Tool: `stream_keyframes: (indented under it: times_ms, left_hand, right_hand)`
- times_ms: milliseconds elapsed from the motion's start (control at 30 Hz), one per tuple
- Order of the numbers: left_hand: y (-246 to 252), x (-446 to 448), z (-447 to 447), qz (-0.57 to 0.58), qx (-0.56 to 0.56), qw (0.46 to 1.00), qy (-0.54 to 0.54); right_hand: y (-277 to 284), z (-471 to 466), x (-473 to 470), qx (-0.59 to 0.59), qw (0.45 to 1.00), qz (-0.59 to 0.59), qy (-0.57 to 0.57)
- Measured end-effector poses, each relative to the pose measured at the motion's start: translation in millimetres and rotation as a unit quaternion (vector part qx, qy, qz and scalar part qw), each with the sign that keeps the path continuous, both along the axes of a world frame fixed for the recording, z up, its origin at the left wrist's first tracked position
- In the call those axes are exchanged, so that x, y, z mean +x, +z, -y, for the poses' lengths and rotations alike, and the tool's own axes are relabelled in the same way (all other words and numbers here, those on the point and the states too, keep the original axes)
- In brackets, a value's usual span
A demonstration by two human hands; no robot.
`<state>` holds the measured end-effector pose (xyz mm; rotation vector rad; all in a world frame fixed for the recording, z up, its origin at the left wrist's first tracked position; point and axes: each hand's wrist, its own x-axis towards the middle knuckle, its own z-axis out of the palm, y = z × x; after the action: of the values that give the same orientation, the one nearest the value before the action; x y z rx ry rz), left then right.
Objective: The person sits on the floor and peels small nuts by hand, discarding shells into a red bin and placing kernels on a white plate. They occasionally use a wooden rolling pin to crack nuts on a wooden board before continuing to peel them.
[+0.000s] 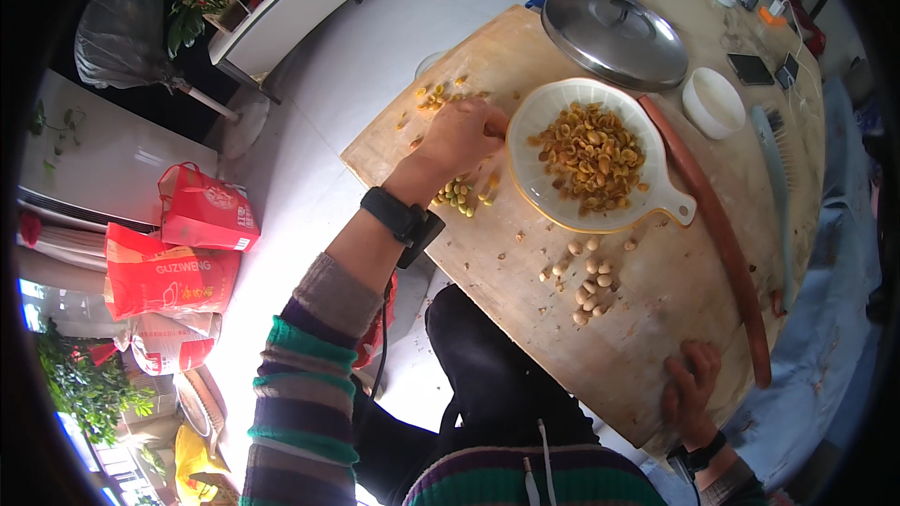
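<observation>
My left hand is over the wooden board, its curled fingertips beside the left rim of a white dish. Whether it touches the rim or pinches something is hidden. The dish has a yellow edge and a holed handle, and bears a heap of yellow-brown dried pieces. Small piles of yellowish pieces and greenish beans lie on either side of my left wrist. Pale round nuts or beans are scattered below the dish. My right hand rests on the board's near right corner, fingers slightly bent, holding nothing visible.
A reddish wooden rolling pin lies along the right side. Beyond it are a white bowl, a pale blue long-handled brush and a phone. A steel lid sits behind the dish. Red bags stand on the floor at left.
</observation>
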<state>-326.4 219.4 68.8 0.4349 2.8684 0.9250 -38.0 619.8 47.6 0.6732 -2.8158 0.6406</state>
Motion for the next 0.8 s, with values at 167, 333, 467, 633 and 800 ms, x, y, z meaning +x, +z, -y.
stream_keyframes:
  times_ms: [167, 333, 467, 633, 800]
  left_hand:
    - [5, -6, 2, -0.017, -0.020, 0.999, -0.034]
    - [4, -10, -1, -0.073, -0.118, 0.989, -0.054]
    - [2, -14, -10, -0.150, -0.169, 0.971, -0.074]
    - [1, -21, -7, -0.068, -0.178, 0.979, -0.075]
    - [17, -14, 1, -0.086, -0.130, 0.985, -0.070]
  right_hand:
    - [0, 2, 0, 0.001, 1.000, -0.004, -0.005]
    - [1, 2, 0, -0.008, 1.000, -0.005, -0.006]
    - [2, 4, 1, -0.006, 1.000, -0.007, -0.007]
    - [5, 4, 1, -0.015, 1.000, 0.001, -0.009]
    - [3, 3, 0, -0.019, 1.000, -0.001, -0.007]
